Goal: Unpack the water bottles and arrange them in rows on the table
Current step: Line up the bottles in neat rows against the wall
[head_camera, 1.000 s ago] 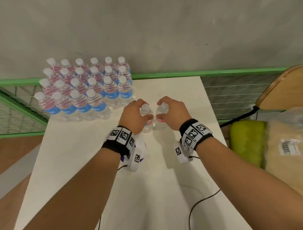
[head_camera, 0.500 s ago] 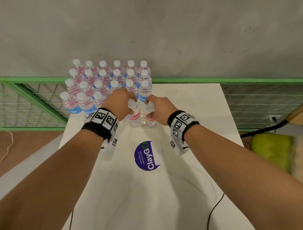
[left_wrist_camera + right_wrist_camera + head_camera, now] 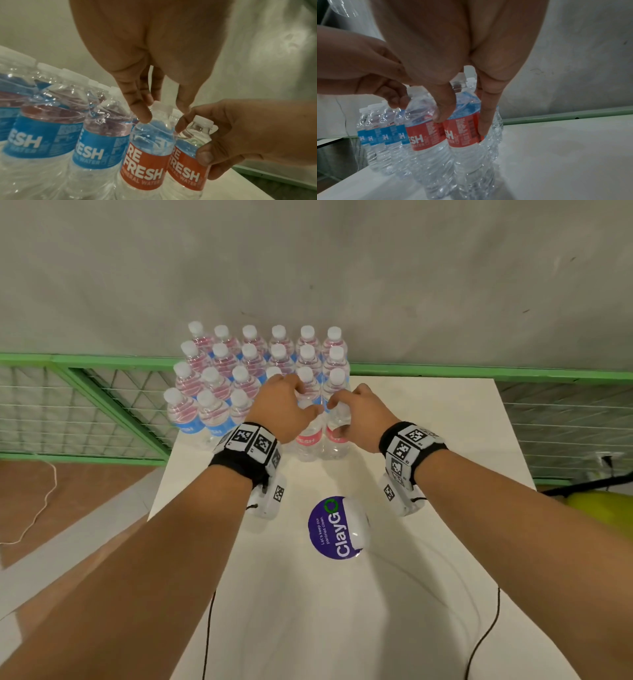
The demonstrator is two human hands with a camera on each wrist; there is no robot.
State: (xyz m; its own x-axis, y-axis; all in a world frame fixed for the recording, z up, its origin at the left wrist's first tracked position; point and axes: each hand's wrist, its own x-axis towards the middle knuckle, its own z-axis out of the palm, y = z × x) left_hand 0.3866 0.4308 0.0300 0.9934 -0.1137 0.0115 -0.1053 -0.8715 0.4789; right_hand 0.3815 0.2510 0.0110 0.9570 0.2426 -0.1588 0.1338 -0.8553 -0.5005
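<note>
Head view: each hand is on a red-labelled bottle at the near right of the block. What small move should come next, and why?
Probably let go and draw both hands back. The left hand and right hand each grip a bottle already upright on the table, tight against the block.

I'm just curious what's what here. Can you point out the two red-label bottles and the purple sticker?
Left red-label bottle (image 3: 306,440), head view, on its label.
Right red-label bottle (image 3: 335,448), head view, clear body below the label.
Purple sticker (image 3: 327,530), head view, its printed face.

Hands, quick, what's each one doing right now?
Left hand: fingertips pinch the neck of the left red-label bottle.
Right hand: fingers and thumb grip the right red-label bottle.
</note>
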